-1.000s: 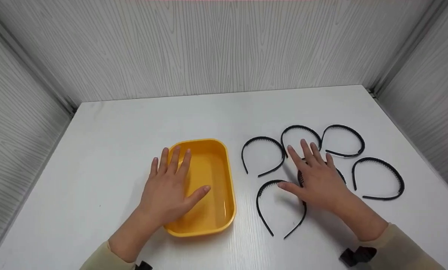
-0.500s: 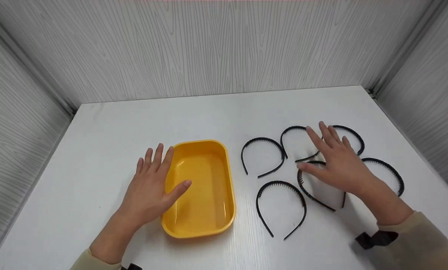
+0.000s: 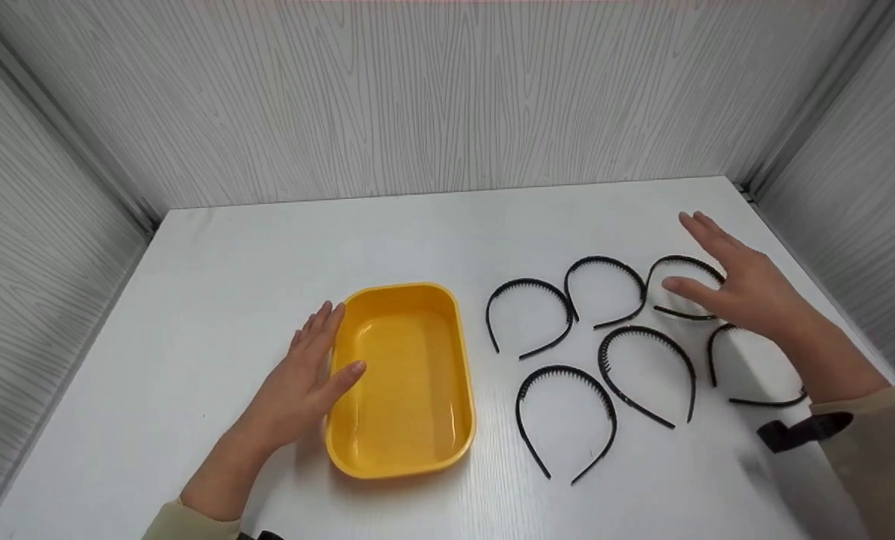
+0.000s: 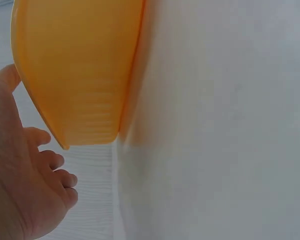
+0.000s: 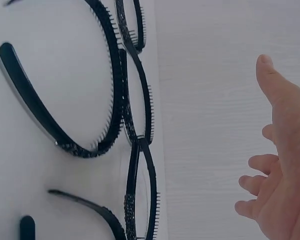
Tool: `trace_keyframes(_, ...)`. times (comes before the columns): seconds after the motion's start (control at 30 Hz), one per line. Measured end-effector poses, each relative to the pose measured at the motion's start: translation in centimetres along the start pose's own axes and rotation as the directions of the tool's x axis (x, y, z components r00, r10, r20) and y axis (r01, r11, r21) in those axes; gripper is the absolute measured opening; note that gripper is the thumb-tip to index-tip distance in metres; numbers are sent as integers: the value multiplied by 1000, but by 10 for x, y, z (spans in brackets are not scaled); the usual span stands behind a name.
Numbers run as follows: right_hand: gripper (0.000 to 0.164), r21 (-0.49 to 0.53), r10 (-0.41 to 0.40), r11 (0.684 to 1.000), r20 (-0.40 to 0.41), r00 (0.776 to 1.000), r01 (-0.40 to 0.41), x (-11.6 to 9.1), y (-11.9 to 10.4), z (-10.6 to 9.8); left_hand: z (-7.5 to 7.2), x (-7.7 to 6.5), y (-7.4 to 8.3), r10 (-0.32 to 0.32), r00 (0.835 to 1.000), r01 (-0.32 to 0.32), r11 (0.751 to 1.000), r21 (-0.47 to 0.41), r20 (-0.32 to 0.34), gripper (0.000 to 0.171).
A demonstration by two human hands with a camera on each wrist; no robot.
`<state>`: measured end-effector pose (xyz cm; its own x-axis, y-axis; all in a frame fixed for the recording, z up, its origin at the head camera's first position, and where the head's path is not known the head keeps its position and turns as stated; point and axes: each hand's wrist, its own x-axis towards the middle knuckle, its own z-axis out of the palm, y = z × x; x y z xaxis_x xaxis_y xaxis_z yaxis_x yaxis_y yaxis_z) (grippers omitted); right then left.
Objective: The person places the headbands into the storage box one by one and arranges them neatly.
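Note:
My left hand (image 3: 297,394) is beside the left rim of a yellow plastic tray (image 3: 465,390), fingers extended and thumb over the rim. In the left wrist view the hand (image 4: 27,175) is near the tray's outer wall (image 4: 80,80); whether it touches is unclear. My right hand (image 3: 751,289) hovers above the far-right black toothed headband (image 3: 683,259), with thumb and fingers spread and nothing held. Part of that headband and of the right-hand headband (image 3: 766,403) is hidden by the hand and arm. The right wrist view shows the hand (image 5: 287,165) apart from the headbands (image 5: 114,85).
More black headbands lie flat on the white table (image 3: 252,255): a front one (image 3: 565,370), a middle one (image 3: 646,331), a left one (image 3: 528,282) and a back one (image 3: 605,260). Grey wood-grain panels (image 3: 447,97) stand behind and at both sides.
My right hand has moved right and away from me, uncovering the middle headband. My left hand has shifted left, from over the tray to its left rim. Tray and headbands stay put.

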<state>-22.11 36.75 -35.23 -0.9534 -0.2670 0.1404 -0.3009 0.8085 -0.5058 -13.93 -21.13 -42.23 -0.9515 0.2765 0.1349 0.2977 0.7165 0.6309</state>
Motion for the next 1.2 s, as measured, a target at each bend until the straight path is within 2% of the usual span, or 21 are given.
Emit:
trace_keyframes(0.2,89,98,61,994,-26,998,-58,8,33,-11,5,2,-6,1,1000,0,995,-103,7,80)
trace_keyframes(0.5,80,169,146,976,-26,989,-139,25,71,-11,12,0,-16,-13,1000,17,981,-191,23,84)
trace_keyframes(0.7,66,201,191,963,-30,981,-181,35,89,-4,14,0,-19,-9,1000,14,977,-212,25,85)
trace_keyframes(0.93,62,247,221,946,-14,975,-211,46,111,9,16,0,-20,-8,1000,12,977,-212,19,86)
trace_keyframes(1.2,63,223,216,948,72,974,-227,54,120,16,18,-1,-19,-24,1000,26,970,-241,13,85)
